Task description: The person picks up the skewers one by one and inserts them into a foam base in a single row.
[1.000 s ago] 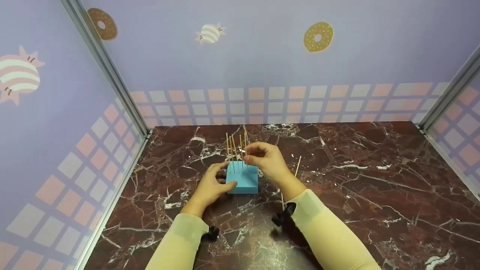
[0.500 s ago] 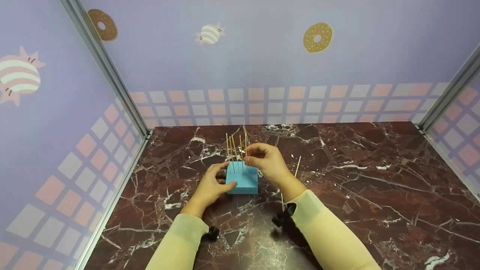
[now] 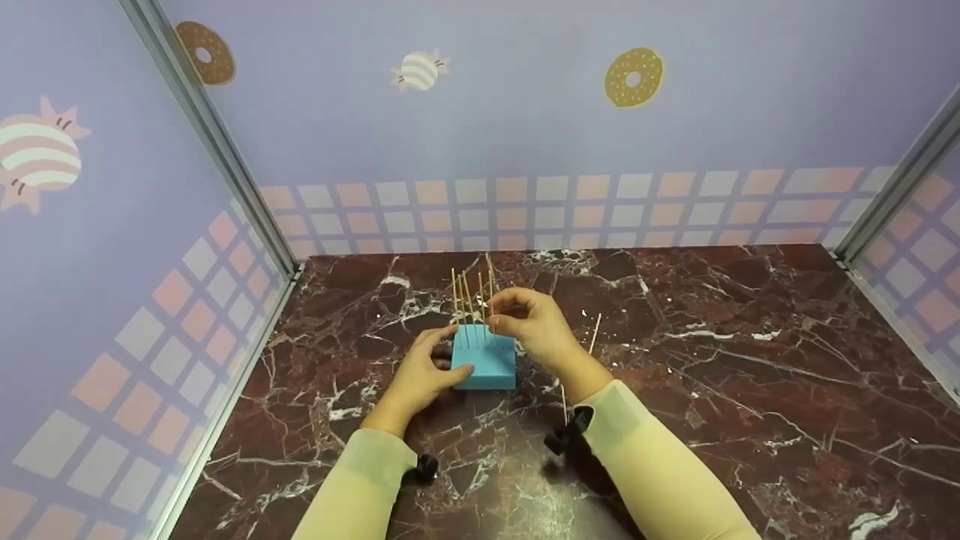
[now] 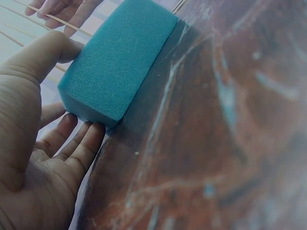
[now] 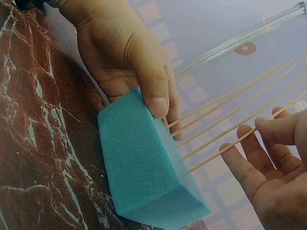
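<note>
We see open marble tabletop (image 3: pixel 750 390) to the right and near side, where a hand passes freely. The upright skewers (image 3: pixel 471 296) in the foam block (image 3: pixel 486 360) bar the way over it. One loose skewer (image 3: pixel 595 334) lies just right. Walls (image 3: pixel 112 262) close the left and far sides.

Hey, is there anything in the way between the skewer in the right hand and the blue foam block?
Nothing visible. The right hand pinches a skewer whose tip already meets the foam block, beside the other skewers standing in it. The left hand grips the block's left side, clear of the top.
</note>
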Demonstrator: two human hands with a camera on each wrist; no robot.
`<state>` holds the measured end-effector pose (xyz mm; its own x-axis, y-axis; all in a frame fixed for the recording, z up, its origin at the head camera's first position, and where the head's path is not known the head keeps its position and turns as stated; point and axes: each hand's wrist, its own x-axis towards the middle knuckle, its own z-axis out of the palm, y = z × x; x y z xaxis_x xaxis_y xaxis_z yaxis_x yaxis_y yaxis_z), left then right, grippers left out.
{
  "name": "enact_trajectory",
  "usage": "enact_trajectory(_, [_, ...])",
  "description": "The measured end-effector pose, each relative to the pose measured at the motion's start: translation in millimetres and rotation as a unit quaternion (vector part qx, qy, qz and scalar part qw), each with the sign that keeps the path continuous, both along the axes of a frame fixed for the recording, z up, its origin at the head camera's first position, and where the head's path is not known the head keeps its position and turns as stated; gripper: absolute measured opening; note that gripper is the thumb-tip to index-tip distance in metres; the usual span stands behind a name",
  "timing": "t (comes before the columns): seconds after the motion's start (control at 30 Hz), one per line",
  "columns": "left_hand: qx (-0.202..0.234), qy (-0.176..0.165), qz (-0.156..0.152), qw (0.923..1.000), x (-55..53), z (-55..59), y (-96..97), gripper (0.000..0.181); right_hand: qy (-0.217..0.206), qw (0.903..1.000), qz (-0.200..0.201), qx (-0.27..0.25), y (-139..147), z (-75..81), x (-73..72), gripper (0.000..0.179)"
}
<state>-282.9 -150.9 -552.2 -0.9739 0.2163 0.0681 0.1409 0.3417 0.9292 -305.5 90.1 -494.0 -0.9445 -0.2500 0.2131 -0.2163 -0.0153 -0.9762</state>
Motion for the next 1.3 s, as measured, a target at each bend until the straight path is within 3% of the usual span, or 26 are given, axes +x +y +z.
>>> enact_trajectory(0.17, [-0.005, 0.001, -0.003, 1.0000, -0.9, -1.0, -0.7, 0.081, 0.003, 0.9999, -0.015, 0.005, 1.4, 0.2, -1.0, 0.026])
enact_trajectory(0.37, [-0.004, -0.004, 0.005, 1.0000, 2.9, -3.2, -3.5, 0.081, -0.001, 0.9997, -0.021, 0.009, 10.9, 7.7, -0.2, 0.043])
enact_trajectory(0.63, [-0.019, -0.001, 0.001, 0.9998, 6.4, -3.1, -2.7, 0.079, 0.014, 0.9989, -0.035, 0.030, 59.8, 25.4, 2.9, 0.044])
enact_trajectory(0.77, [-0.021, 0.004, 0.000, 0.9998, 5.2, -1.8, -1.0, 0.079, 0.016, 0.9968, -0.062, 0.047, 85.8, 28.0, 7.3, 0.041])
enact_trajectory(1.07, [-0.007, 0.012, 0.005, 0.9999, 3.2, -4.5, -2.2, 0.078, -0.033, 0.9939, -0.103, -0.019, 116.8, 10.0, 14.5, 0.033])
enact_trajectory(1.3, [-0.012, 0.023, 0.004, 0.9997, 1.0, -2.4, -1.1, 0.079, -0.067, 0.9887, -0.132, 0.020, 127.5, -4.6, 8.0, 0.031])
